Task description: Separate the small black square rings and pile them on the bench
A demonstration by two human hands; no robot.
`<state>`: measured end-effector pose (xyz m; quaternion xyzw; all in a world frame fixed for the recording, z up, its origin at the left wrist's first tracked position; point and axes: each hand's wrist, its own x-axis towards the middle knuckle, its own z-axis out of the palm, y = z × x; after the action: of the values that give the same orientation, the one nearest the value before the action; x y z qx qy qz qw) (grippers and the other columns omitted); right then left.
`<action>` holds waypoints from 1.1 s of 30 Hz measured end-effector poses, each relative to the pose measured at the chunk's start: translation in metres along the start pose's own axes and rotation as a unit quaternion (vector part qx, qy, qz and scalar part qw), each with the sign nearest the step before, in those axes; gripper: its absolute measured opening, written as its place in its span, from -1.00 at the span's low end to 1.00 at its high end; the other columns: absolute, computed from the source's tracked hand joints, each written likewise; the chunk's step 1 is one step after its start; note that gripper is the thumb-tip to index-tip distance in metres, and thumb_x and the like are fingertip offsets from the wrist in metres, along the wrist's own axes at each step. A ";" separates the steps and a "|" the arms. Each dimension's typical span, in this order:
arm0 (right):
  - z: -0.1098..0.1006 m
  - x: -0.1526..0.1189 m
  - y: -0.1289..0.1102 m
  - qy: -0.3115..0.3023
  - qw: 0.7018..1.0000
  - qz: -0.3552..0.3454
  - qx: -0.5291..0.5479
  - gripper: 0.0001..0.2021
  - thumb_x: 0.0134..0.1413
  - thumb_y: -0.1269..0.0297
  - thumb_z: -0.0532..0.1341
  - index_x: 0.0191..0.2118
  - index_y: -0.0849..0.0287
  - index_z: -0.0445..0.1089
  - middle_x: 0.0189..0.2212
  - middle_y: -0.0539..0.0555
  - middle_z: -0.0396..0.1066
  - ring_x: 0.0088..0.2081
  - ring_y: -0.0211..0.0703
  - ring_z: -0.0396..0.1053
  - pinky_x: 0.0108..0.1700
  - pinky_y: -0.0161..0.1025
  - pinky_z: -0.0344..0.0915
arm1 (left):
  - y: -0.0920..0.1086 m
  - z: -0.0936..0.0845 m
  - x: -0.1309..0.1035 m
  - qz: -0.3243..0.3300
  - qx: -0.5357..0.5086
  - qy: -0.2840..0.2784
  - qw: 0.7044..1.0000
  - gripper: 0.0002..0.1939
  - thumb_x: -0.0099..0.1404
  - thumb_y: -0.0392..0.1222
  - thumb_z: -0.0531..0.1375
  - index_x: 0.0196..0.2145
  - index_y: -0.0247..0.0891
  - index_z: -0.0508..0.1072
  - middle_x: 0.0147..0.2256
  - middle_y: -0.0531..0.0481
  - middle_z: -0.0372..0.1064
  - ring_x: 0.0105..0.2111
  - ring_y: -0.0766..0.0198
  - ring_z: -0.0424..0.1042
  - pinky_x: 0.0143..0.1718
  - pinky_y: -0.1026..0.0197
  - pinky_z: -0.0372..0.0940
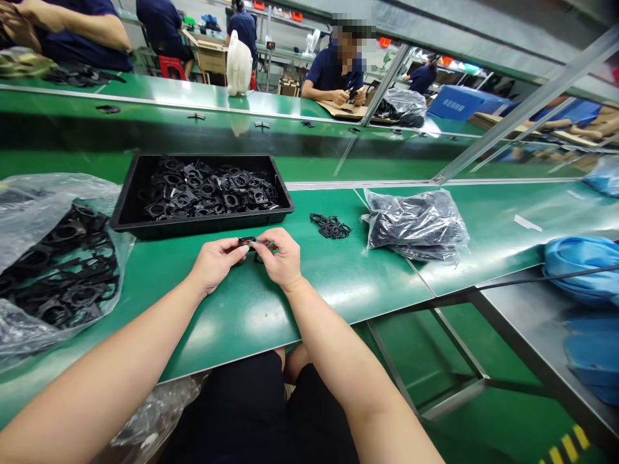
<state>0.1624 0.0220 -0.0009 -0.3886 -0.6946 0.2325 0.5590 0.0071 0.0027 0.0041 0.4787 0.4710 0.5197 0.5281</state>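
Note:
Between my two hands, just above the green tabletop, is a small black plastic part [247,240]. My left hand [216,263] pinches its left side with thumb and fingers. On the other side my right hand [280,258] is closed on it too, and the fingers cover much of its shape. Directly behind my hands stands a black tray [203,227] heaped with black plastic parts [207,187] that have round openings. A small pile of black rings [331,226] lies on the table to the right of my right hand.
An open clear bag [62,258] of black parts lies at left. Right of the rings is a closed plastic bag [416,222] of dark parts. Behind runs a conveyor belt [213,138] with scattered pieces. A metal post [503,106] slants at right. A co-worker [338,71] sits opposite.

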 end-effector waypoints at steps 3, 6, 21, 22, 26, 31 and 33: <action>0.001 -0.001 -0.001 -0.001 1.000 -0.011 -0.005 -0.90 0.06 0.22 0.26 -0.40 0.11 0.43 -0.40 0.05 0.39 -0.35 -0.22 0.33 -0.37 -0.27 0.31 | 0.002 0.000 -0.001 -0.002 0.007 -0.006 1.000 -0.69 -0.06 -0.06 0.40 -0.34 -0.27 0.59 -0.48 0.02 0.44 -0.48 0.31 0.30 -0.34 0.23 0.23; 0.001 -0.001 -0.002 -0.002 1.000 -0.012 -0.005 -0.90 0.06 0.22 0.26 -0.40 0.10 0.44 -0.40 0.05 0.39 -0.35 -0.22 0.33 -0.36 -0.26 0.31 | 0.003 0.000 -0.001 0.000 0.013 -0.011 1.000 -0.69 -0.06 -0.06 0.39 -0.34 -0.27 0.59 -0.49 0.02 0.43 -0.48 0.32 0.30 -0.35 0.23 0.22; 0.003 -0.001 0.006 -0.022 0.993 0.083 0.082 -0.86 0.07 0.20 0.22 -0.32 0.17 0.37 -0.41 0.01 0.40 -0.41 -0.27 0.34 -0.36 -0.31 0.32 | -0.004 -0.006 0.001 0.112 0.177 -0.052 0.976 -0.81 0.19 -0.09 0.21 -0.36 -0.23 0.56 -0.45 0.02 0.33 -0.43 0.31 0.30 -0.35 0.26 0.18; 0.004 -0.002 0.007 -0.023 0.991 0.094 0.096 -0.85 0.08 0.20 0.21 -0.28 0.17 0.37 -0.42 0.01 0.40 -0.42 -0.28 0.34 -0.37 -0.31 0.33 | -0.006 -0.006 0.001 0.113 0.186 -0.055 0.975 -0.80 0.20 -0.08 0.20 -0.35 -0.23 0.56 -0.44 0.02 0.33 -0.43 0.30 0.30 -0.35 0.26 0.18; 0.002 -0.002 0.005 -0.032 0.997 0.044 0.056 -0.84 0.09 0.26 0.20 -0.21 0.16 0.42 -0.30 0.06 0.41 -0.32 -0.26 0.37 -0.35 -0.33 0.35 | -0.010 -0.007 0.002 0.098 0.191 -0.055 0.975 -0.74 0.19 -0.02 0.20 -0.32 -0.26 0.55 -0.44 0.02 0.36 -0.43 0.29 0.31 -0.36 0.25 0.20; -0.001 0.000 -0.001 -0.043 0.998 -0.045 -0.017 -0.91 0.12 0.33 0.20 -0.28 0.11 0.46 -0.28 0.06 0.44 -0.22 -0.22 0.39 -0.20 -0.27 0.38 | -0.008 -0.006 0.000 0.070 0.169 -0.044 0.982 -0.68 0.13 0.02 0.25 -0.27 -0.27 0.55 -0.39 -0.02 0.45 -0.41 0.27 0.36 -0.35 0.23 0.25; -0.001 0.001 0.000 -0.043 0.997 -0.061 -0.035 -0.91 0.13 0.33 0.20 -0.30 0.11 0.47 -0.30 0.05 0.46 -0.22 -0.23 0.40 -0.13 -0.26 0.37 | -0.006 -0.005 -0.001 0.058 0.156 -0.041 0.985 -0.66 0.11 0.02 0.26 -0.25 -0.27 0.55 -0.37 -0.03 0.49 -0.41 0.26 0.38 -0.34 0.23 0.27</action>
<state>0.1635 0.0220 0.0002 -0.3543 -0.7482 0.1904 0.5276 0.0030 0.0021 -0.0023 0.6027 0.4961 0.4491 0.4348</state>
